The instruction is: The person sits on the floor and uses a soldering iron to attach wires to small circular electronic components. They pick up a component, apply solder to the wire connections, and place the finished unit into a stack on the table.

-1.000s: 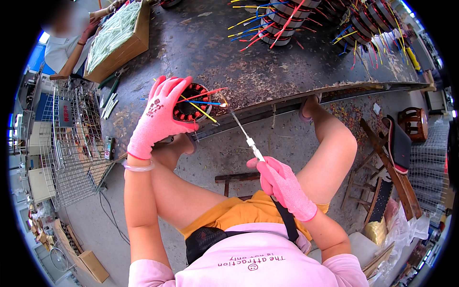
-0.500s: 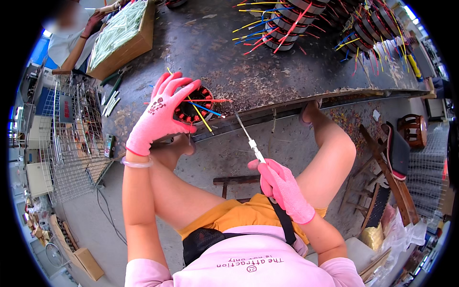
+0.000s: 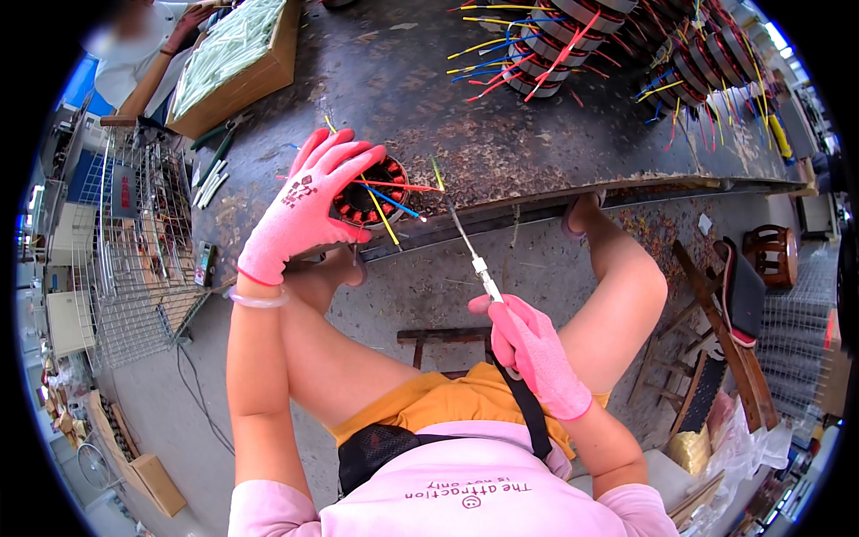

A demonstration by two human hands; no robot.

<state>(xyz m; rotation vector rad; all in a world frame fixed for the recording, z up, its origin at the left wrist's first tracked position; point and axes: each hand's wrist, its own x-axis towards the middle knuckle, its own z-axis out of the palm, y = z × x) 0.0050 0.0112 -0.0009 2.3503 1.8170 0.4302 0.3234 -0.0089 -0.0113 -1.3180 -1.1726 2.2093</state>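
Observation:
My left hand (image 3: 309,201), in a pink glove, is wrapped round a ring-shaped motor stator (image 3: 360,210) with red windings at the near table edge. Red, blue and yellow lead wires (image 3: 398,202) stick out of it to the right; part of its body is hidden under my fingers. My right hand (image 3: 532,353), gloved in pink too, closes round the white handle of a soldering iron (image 3: 483,273). The iron slants up and left, its dark tip close to the end of the red lead. Whether they touch I cannot tell. A thin yellow-green strand (image 3: 437,173) shows just above.
Stacked stators with coloured leads (image 3: 537,54) stand at the far right of the worn metal table (image 3: 358,80). A box of white tubes (image 3: 237,67), pliers (image 3: 217,154) and loose tubes (image 3: 211,186) lie left. A co-worker's arm (image 3: 148,76) shows far left. Wire racks (image 3: 143,242) flank the table.
The soldering iron's tip has come slightly nearer the red lead's end. A yellow-green strand now shows above it. The view has shifted a little; my left hand still holds the stator.

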